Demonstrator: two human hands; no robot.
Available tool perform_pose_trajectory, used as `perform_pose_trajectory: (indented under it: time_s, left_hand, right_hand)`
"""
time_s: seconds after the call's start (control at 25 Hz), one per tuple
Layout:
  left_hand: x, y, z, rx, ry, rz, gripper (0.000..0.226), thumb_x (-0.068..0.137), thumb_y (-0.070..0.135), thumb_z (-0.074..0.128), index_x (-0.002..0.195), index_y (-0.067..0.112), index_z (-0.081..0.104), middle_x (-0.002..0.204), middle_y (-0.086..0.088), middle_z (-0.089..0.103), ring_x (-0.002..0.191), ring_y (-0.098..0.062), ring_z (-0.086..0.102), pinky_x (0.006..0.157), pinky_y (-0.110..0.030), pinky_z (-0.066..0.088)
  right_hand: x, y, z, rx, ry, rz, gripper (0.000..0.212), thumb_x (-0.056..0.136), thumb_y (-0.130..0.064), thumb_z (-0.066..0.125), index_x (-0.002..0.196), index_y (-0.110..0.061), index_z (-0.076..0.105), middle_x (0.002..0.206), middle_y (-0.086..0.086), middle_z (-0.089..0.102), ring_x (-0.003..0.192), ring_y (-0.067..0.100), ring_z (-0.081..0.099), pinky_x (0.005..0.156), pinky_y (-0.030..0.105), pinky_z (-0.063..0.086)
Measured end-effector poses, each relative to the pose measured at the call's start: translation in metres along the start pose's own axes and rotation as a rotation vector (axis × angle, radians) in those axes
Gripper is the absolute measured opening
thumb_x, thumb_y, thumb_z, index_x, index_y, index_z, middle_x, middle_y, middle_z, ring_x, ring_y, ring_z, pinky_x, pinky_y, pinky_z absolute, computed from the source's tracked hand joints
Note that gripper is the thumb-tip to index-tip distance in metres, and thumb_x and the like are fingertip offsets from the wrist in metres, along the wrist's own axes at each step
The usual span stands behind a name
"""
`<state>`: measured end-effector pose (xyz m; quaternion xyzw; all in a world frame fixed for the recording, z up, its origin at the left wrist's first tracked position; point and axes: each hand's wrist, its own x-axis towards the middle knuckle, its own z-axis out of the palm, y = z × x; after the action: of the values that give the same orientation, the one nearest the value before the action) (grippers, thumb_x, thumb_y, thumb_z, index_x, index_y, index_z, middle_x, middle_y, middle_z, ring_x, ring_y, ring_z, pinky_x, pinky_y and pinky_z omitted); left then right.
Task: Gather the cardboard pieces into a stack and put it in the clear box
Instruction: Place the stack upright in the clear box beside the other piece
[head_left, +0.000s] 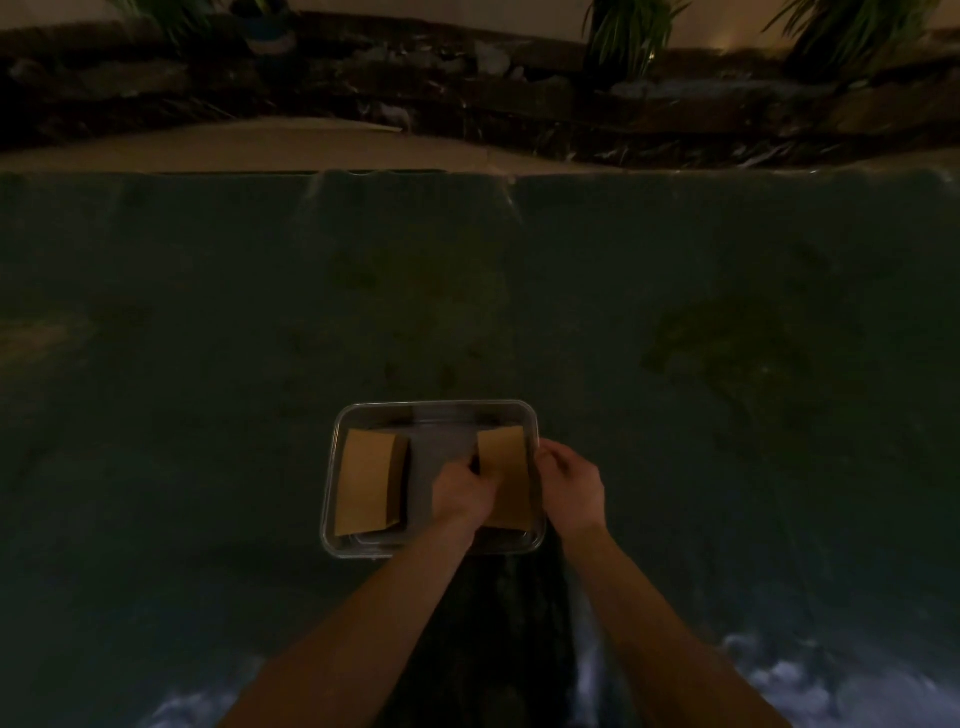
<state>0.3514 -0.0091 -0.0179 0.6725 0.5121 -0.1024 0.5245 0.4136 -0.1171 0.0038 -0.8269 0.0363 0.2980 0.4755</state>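
Clear box (363, 410): lower centre of frame, on dark green cloth (208, 312).
Left stack (366, 480): inside box, at its left end, long axis running top to bottom of frame.
Right stack (506, 475): inside box's right end, between both hands, long axis likewise top to bottom.
Left hand (462, 493): fingers curled against stack's left edge, seemingly pinching; nearer hand.
Right hand (571, 488): loosely curled at box's right rim; hold on stack cannot be told.
Pose: forearms converging from bottom of frame.

A dark green cloth (467, 291) covers the table, with leafy plants (631, 31) behind it.
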Motion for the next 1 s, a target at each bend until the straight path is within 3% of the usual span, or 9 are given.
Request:
perform_pose_trajectory:
  time_s: [0.12,0.28,0.44,0.68,0.8,1.0]
  left_hand:
    - [0.002,0.000,0.003,0.040,0.011,0.001,0.020,0.094,0.031,0.058,0.110,0.022,0.064,0.117,-0.004,0.065,0.109,-0.023,0.060,0.089,-0.035,0.045]
    - [0.003,0.000,0.004,0.102,0.029,0.038,0.006,0.096,0.028,0.055,0.096,0.025,0.061,0.113,-0.004,0.065,0.098,-0.017,0.057,0.084,-0.031,0.044]
    - [0.002,-0.002,0.007,0.316,-0.005,0.109,0.019,0.099,0.028,0.051,0.109,0.017,0.063,0.113,-0.005,0.065,0.104,-0.018,0.061,0.090,-0.032,0.048]
    - [0.004,-0.001,0.008,0.324,-0.025,0.139,0.019,0.099,0.027,0.051,0.109,0.015,0.062,0.116,-0.007,0.064,0.108,-0.020,0.060,0.090,-0.032,0.046]
    - [0.002,-0.001,0.005,0.311,-0.030,0.146,0.021,0.098,0.028,0.052,0.112,0.016,0.064,0.116,-0.007,0.065,0.109,-0.021,0.061,0.092,-0.033,0.046]
    - [-0.002,0.000,-0.003,0.218,-0.076,0.165,0.025,0.098,0.032,0.053,0.115,0.017,0.064,0.117,-0.005,0.066,0.113,-0.023,0.061,0.097,-0.036,0.047]
  right_hand:
    - [0.001,0.002,-0.001,0.007,-0.003,-0.002,0.027,0.095,-0.029,0.050,0.114,-0.027,0.069,0.100,-0.006,0.068,0.087,0.010,0.063,0.071,0.025,0.049]
    - [0.001,0.003,0.000,0.004,0.009,-0.020,0.028,0.096,-0.028,0.049,0.115,-0.025,0.068,0.102,-0.003,0.069,0.090,0.013,0.063,0.075,0.028,0.050]
    - [-0.002,0.005,0.001,-0.019,-0.016,-0.085,0.029,0.099,-0.027,0.046,0.120,-0.024,0.066,0.100,-0.008,0.063,0.087,0.008,0.060,0.068,0.020,0.044]
    - [-0.001,0.007,0.002,-0.011,0.002,-0.083,0.028,0.099,-0.028,0.046,0.118,-0.025,0.067,0.094,-0.010,0.063,0.078,-0.004,0.056,0.065,0.015,0.042]
    - [-0.003,0.008,0.001,0.005,-0.022,-0.077,0.030,0.099,-0.031,0.045,0.121,-0.026,0.066,0.102,-0.007,0.065,0.087,0.006,0.060,0.073,0.022,0.046]
    - [-0.004,0.008,-0.005,0.025,-0.086,-0.098,0.029,0.098,-0.034,0.048,0.119,-0.027,0.067,0.096,-0.007,0.070,0.088,0.009,0.066,0.075,0.028,0.052]
